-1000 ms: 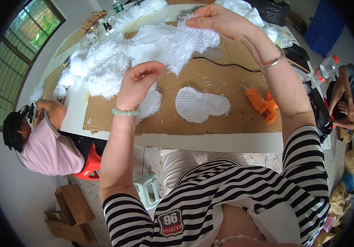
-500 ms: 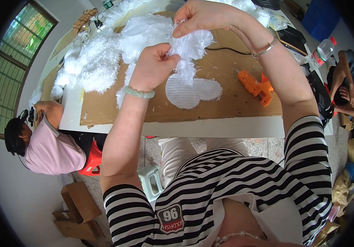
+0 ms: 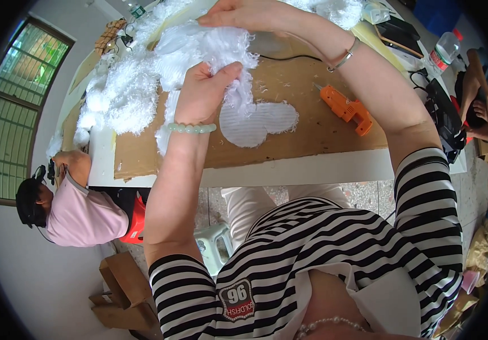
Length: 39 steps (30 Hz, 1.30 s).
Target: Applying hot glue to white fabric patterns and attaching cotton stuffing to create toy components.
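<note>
My left hand [image 3: 205, 90] pinches a white fluffy fabric piece [image 3: 233, 48] between thumb and fingers. At the upper edge of the picture, my right hand [image 3: 244, 15] has its thumb and fingers on the far side of the same fabric; some of its fingertips are cut off or hidden. A shaggy strip of the fabric hangs below the left hand, over a flat white ribbed cutout [image 3: 255, 124] with rounded lobes. That cutout lies on brown cardboard [image 3: 312, 139]. To its right lies an orange glue gun [image 3: 346, 109], touched by neither hand.
Piles of white fluffy material [image 3: 125, 93] cover the table's left and back. A black cable [image 3: 292, 57] runs behind the glue gun. A clear bottle [image 3: 445, 50] and dark devices [image 3: 445, 116] line the right side. A co-worker in pink [image 3: 88, 212] sits at left.
My right hand has moved left and farther away, and the fabric has shifted left with it. The left hand has moved slightly left. The whole view has shifted a little.
</note>
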Each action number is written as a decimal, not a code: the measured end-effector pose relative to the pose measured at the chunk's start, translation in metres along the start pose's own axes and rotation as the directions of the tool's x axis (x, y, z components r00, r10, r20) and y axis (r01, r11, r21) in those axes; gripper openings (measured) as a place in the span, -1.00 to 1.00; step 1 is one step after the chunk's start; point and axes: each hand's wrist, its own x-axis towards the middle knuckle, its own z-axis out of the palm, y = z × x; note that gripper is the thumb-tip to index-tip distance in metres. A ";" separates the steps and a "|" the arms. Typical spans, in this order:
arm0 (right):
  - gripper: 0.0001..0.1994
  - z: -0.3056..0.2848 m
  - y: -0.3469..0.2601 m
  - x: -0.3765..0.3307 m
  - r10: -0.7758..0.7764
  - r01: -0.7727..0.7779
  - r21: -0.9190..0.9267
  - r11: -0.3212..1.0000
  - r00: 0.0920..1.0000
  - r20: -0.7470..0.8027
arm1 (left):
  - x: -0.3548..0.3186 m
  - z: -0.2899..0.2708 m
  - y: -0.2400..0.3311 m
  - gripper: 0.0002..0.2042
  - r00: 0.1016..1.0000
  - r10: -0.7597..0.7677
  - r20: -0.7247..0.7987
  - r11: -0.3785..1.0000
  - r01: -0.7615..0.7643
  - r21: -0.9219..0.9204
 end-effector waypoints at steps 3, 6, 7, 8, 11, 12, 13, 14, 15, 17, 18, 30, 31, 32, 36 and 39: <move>-0.58 0.004 0.023 -0.011 0.196 -0.153 0.295 0.943 0.973 -0.124 | 0.000 0.008 0.007 -0.95 0.970 -0.014 -0.242 0.967 -0.049 -0.251; -0.18 0.011 0.021 -0.033 0.282 -0.300 0.349 0.888 0.954 0.102 | 0.006 0.000 0.003 -0.98 0.915 -0.008 -0.402 0.938 -0.133 -0.322; -0.24 0.022 0.018 -0.033 0.301 -0.339 0.369 0.866 0.941 0.158 | 0.007 -0.005 -0.002 -0.97 0.903 0.025 -0.429 0.929 -0.180 -0.325; -0.31 0.031 0.019 -0.033 0.322 -0.381 0.383 0.841 0.923 0.209 | 0.009 -0.004 -0.003 -0.97 0.902 0.032 -0.430 0.928 -0.186 -0.322; -0.63 0.049 0.018 -0.027 0.276 -0.368 0.420 0.829 0.924 0.264 | 0.007 -0.002 -0.005 -0.98 0.867 0.027 -0.498 0.924 -0.212 -0.319; -0.63 0.051 0.020 -0.023 0.268 -0.361 0.417 0.834 0.926 0.266 | 0.006 -0.005 -0.005 -0.98 0.863 0.034 -0.505 0.923 -0.221 -0.315; -0.71 0.051 0.024 -0.019 0.309 -0.394 0.443 0.805 0.917 0.253 | 0.005 -0.009 -0.003 -0.95 0.830 -0.021 -0.558 0.908 -0.218 -0.358; -0.79 0.052 0.029 -0.018 0.353 -0.428 0.471 0.772 0.904 0.243 | 0.005 -0.011 -0.001 -0.92 0.793 -0.083 -0.603 0.890 -0.214 -0.403; -0.81 0.053 0.034 -0.012 0.320 -0.401 0.442 0.803 0.914 0.249 | 0.005 -0.023 -0.004 -0.88 0.778 -0.103 -0.619 0.894 -0.200 -0.401; -0.81 0.054 0.037 -0.002 0.310 -0.389 0.409 0.826 0.918 0.247 | 0.005 -0.040 -0.001 -0.88 0.765 -0.099 -0.636 0.878 -0.233 -0.418; -0.81 0.054 0.036 0.003 0.305 -0.379 0.376 0.845 0.921 0.243 | 0.005 -0.048 0.001 -0.88 0.755 -0.098 -0.648 0.861 -0.263 -0.436; -0.71 0.023 0.064 0.106 0.340 -0.277 0.389 0.879 0.935 -0.102 | 0.110 -0.145 0.005 -0.70 0.639 0.082 -0.765 0.993 -0.117 0.008; -0.64 0.023 0.075 0.109 0.369 -0.326 0.311 0.893 0.925 -0.089 | 0.114 -0.151 -0.004 -0.62 0.691 0.058 -0.720 0.987 0.067 0.143; -0.64 0.030 0.087 0.113 0.368 -0.328 0.310 0.892 0.926 -0.079 | 0.117 -0.169 -0.019 -0.62 0.685 0.053 -0.727 0.988 0.072 0.140; -0.67 0.034 0.110 0.104 0.170 -0.263 -0.263 0.928 0.929 -0.329 | 0.105 -0.206 -0.045 -0.67 0.541 0.306 -0.784 0.867 0.182 0.464; -0.71 0.029 0.115 0.098 0.038 -0.169 -0.286 0.943 0.909 -0.414 | 0.069 -0.198 -0.020 -0.69 0.609 0.305 -0.733 0.887 0.099 0.451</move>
